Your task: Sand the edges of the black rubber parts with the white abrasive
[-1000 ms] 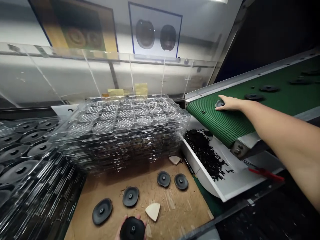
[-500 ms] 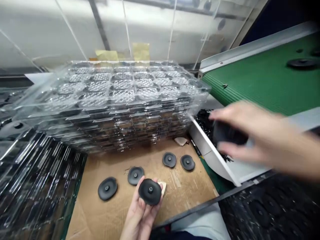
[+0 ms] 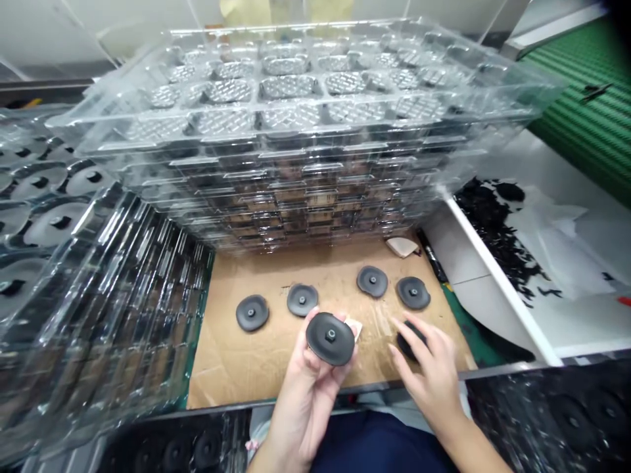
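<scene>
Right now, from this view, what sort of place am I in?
Likely a factory workstation: there's a green ribbed conveyor belt at the right, a stack of clear plastic compartment trays, and matching dark rounded discs with central studs laid out on brown cardboard.

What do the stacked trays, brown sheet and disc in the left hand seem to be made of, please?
Stacked trays: apparently glossy plastic, see-through with bright glints. Brown sheet: probably matte cardboard, being tan and scuffed. Disc in the left hand: matte, black plastic or rubber; its dull face fits either.
</scene>
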`<state>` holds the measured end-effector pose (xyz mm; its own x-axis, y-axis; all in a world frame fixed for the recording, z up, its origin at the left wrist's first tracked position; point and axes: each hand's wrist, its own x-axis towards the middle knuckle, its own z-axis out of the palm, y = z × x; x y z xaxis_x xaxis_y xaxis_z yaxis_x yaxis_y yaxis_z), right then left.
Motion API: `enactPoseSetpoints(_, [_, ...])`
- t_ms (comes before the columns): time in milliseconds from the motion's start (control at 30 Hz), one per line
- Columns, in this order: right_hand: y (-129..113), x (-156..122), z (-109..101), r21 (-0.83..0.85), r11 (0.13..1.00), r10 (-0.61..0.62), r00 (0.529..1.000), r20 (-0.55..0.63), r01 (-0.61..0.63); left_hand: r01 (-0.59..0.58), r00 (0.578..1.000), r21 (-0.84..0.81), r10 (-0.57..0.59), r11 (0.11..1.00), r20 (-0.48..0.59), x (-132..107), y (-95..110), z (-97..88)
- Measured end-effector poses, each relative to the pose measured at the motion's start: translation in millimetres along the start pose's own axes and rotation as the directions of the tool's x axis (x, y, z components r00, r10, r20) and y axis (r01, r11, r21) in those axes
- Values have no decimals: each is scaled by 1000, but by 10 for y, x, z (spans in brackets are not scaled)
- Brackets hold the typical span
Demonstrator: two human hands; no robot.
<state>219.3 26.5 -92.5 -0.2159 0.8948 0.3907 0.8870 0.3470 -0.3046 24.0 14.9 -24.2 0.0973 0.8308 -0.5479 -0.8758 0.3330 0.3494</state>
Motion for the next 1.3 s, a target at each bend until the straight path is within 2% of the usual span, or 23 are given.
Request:
enactPoseSetpoints(167, [-326,161,244,116,992,-65,984,169,46,-56,996,17,57,998,-71,-21,17,-5])
enactPoseSetpoints(300, [-390,137,409,200,978,-97,978,183,60,-108,984,28,111,994,-136,-39,49,-32])
enactPoseSetpoints(400, [-344,149,441,260,963,-117,977,179,67,-149,975,59,157,987,-160,-57,77,-34])
enactPoseSetpoints(500, [-307,282,329,343,937,-134,978,162,72,-180,972,89,190,980,-136,-70,100,9])
enactPoseSetpoints(567, [-348,419,138,396,917,-115,984,135,52,-192,974,96,202,977,-102,-71,109,51])
enactPoseSetpoints(700, [-631,637,-369,474,878,-90,996,25,68,-247,965,100,253,964,-61,-72,109,122])
enactPoseSetpoints(800, [-827,658,-588,513,845,-173,985,-8,152,-267,957,116,278,957,-81,-103,99,156])
enactPoseSetpoints(867, [-864,631,-620,513,843,-201,979,18,164,-282,953,120,293,952,-84,-134,89,168])
enactPoseSetpoints(967, [-841,589,-598,458,877,-165,986,8,143,-300,947,116,310,947,-81,-171,72,161])
enactPoseSetpoints(1100, [-839,578,-590,538,818,-255,967,26,201,-267,958,115,276,957,-75,-193,63,136])
enactPoseSetpoints(1200, [-873,561,-603,483,862,-181,983,16,151,-304,947,125,314,944,-67,-210,71,137])
enactPoseSetpoints(1300, [-883,536,-610,488,843,-253,967,-11,226,-288,954,115,295,951,-55,-231,84,135])
